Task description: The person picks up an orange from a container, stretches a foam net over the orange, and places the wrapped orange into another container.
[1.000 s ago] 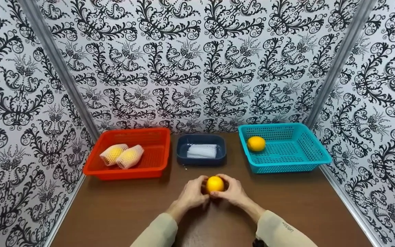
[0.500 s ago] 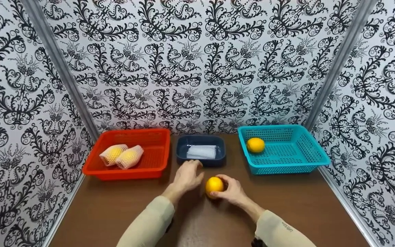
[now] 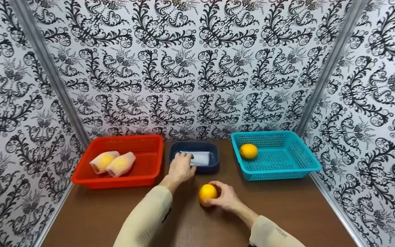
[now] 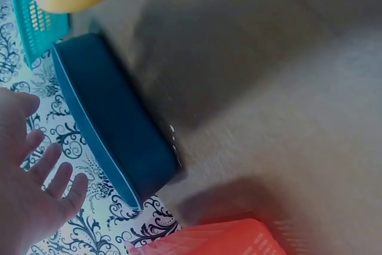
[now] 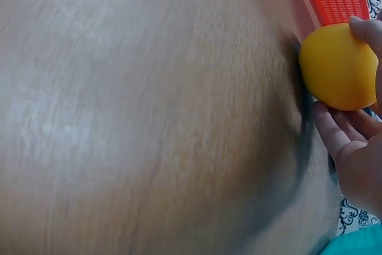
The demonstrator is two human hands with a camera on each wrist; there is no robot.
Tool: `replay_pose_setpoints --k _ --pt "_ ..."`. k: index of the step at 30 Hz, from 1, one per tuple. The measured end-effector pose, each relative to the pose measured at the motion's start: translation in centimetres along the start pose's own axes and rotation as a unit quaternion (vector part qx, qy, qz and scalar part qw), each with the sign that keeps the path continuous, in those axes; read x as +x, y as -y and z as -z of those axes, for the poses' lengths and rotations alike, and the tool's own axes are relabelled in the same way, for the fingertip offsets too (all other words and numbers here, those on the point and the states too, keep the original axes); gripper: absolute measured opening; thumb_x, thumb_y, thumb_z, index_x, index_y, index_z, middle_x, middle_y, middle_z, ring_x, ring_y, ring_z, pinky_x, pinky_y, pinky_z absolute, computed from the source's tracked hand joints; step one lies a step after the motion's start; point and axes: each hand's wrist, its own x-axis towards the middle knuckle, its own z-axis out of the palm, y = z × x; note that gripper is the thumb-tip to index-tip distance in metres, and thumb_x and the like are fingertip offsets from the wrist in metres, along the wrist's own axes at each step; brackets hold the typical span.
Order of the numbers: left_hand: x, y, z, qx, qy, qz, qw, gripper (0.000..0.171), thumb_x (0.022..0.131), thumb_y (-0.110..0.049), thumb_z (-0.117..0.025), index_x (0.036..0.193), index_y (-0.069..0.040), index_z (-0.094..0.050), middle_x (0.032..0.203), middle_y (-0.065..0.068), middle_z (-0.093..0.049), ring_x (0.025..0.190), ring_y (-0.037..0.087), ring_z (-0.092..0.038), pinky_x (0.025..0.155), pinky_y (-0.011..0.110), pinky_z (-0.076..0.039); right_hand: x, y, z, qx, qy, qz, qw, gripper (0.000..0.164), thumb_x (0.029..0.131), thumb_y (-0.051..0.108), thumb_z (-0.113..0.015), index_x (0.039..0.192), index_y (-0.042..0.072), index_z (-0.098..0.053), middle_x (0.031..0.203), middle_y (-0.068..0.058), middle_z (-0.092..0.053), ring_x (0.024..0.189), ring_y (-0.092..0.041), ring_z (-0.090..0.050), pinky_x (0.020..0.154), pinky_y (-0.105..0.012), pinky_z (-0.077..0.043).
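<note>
My right hand (image 3: 227, 198) grips a smooth, rounded yellow-orange fruit (image 3: 207, 195) just above the brown table, thumb on one side and fingers on the other. The same fruit (image 5: 337, 67) fills the upper right of the right wrist view. My left hand (image 3: 181, 168) reaches over the front left of a small navy tray (image 3: 214, 164). Its fingers are spread and hold nothing, as the left wrist view of the hand (image 4: 36, 189) shows. White foam fruit nets (image 3: 201, 157) lie inside the tray, partly hidden by the left hand in the head view.
At the left stands a red basket (image 3: 115, 180) holding two yellow fruits in foam nets (image 3: 122, 164). A turquoise basket (image 3: 276, 175) at the right holds one bare yellow-orange fruit (image 3: 248, 151). Patterned walls (image 3: 183, 68) close in the table (image 3: 197, 226) behind and at the sides.
The left hand has let go of the fruit and moved forward and left to the navy tray. The right hand keeps holding the fruit near the same spot.
</note>
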Motion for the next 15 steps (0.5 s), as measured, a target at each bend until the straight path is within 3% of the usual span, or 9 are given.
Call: replay_pose_setpoints --k 3,8,15 --pt "0.8 0.2 -0.2 0.001 0.018 0.026 0.9995 0.041 0.097 -0.029 -0.084 0.129 -0.007 -0.073 0.130 0.020 -0.075 0.123 0.044 -0.067 0.100 0.058 -0.064 0.0 0.2 -0.3 0.002 0.010 -0.007 1.000 0.069 0.085 0.028 -0.099 0.142 0.003 -0.070 0.136 -0.015 -0.079 0.118 -0.029 -0.074 0.107 -0.052 -0.061" --pt "3.3 0.6 -1.0 -0.004 0.039 0.067 0.9969 0.057 0.098 -0.030 -0.085 0.145 -0.007 -0.064 0.144 0.023 -0.070 0.133 0.047 -0.062 0.108 0.062 -0.060 0.1 0.4 0.0 -0.004 0.012 -0.015 1.000 0.067 0.086 0.027 -0.099 0.142 0.005 -0.070 0.136 -0.013 -0.079 0.118 -0.027 -0.072 0.107 -0.048 -0.060" --pt "5.6 1.0 -1.6 -0.008 0.074 0.104 0.9918 0.053 0.094 -0.025 -0.085 0.141 -0.007 -0.067 0.144 0.023 -0.067 0.137 0.047 -0.059 0.110 0.063 -0.058 0.0 0.2 0.6 -0.008 0.012 -0.025 1.000 0.066 0.087 0.030 -0.098 0.142 0.007 -0.070 0.136 -0.011 -0.079 0.118 -0.026 -0.072 0.108 -0.045 -0.059"
